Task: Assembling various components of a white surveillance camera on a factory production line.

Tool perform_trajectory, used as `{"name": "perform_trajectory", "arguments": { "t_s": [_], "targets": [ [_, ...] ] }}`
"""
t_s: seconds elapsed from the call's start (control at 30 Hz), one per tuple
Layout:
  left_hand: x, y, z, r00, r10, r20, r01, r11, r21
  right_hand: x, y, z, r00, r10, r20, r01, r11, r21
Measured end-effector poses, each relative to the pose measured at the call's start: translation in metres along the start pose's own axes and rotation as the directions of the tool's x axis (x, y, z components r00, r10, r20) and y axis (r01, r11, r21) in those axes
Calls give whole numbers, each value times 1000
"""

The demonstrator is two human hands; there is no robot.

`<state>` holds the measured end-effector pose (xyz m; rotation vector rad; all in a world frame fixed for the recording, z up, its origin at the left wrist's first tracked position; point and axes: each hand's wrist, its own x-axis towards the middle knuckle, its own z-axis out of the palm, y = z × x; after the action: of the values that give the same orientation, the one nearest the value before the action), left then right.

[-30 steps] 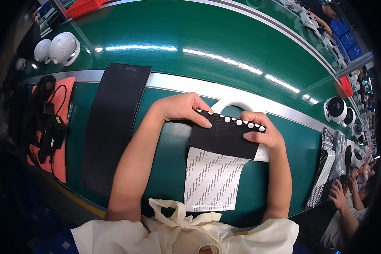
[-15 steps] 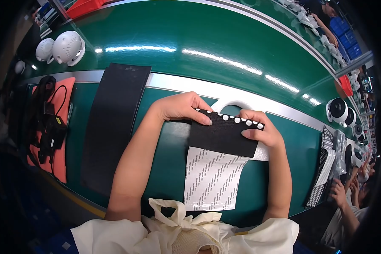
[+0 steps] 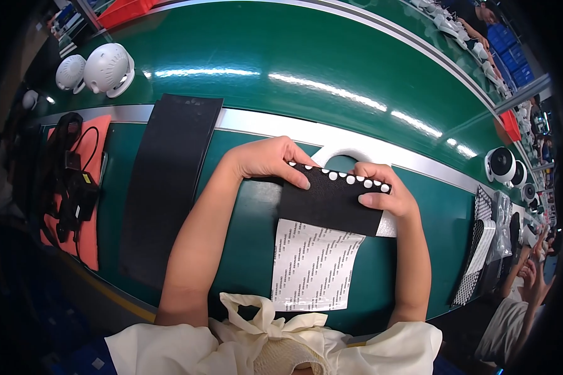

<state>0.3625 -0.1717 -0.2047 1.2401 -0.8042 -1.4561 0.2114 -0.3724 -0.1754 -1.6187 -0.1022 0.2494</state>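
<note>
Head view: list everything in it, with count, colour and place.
Dotted sheet: one, black with white dots, centre.
Printed sheet: one, white, below it.
Curved piece: one, white, behind dotted sheet.
Sheet stack: one, black, left.
Pad: one, salmon, far left.
Cables with adapter: count unclear, black, on pad.
Rounded devices: several, white, left and right.
Patterned pieces: several, black and white, right.
Plastic bag: one, clear, right.
Trays: two, red, upper left and right.
Crates: several, blue, upper right.
Work surfaces: two, green, near and far.
Coworkers: at least two, right.
Top: one, cream, bottom.
Left hand and right hand: two, bare, gripping dotted sheet.
</note>
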Motion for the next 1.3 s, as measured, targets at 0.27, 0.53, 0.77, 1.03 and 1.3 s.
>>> {"name": "perform_trajectory", "arguments": {
  "t_s": [0.27,0.53,0.77,1.03,1.3],
  "targets": [
    [2,5,2,992,81,100,-75,995,-67,1,-1,1,1000,-5,16,4,999,54],
    [2,1,2,991,116,60,-111,991,-78,2,-2,4,1000,14,12,-15,996,89],
    [0,1,1,995,69,70,-55,983,-177,0,13,-10,988,-71,141,56,993,107],
    [0,0,-4,995,70,77,-58,987,-149,2,-1,-1,1000,31,2,-31,999,39],
    [-3,0,-2,994,74,81,-58,982,-178,2,11,-6,993,-106,51,110,991,-77]
  ]
}}
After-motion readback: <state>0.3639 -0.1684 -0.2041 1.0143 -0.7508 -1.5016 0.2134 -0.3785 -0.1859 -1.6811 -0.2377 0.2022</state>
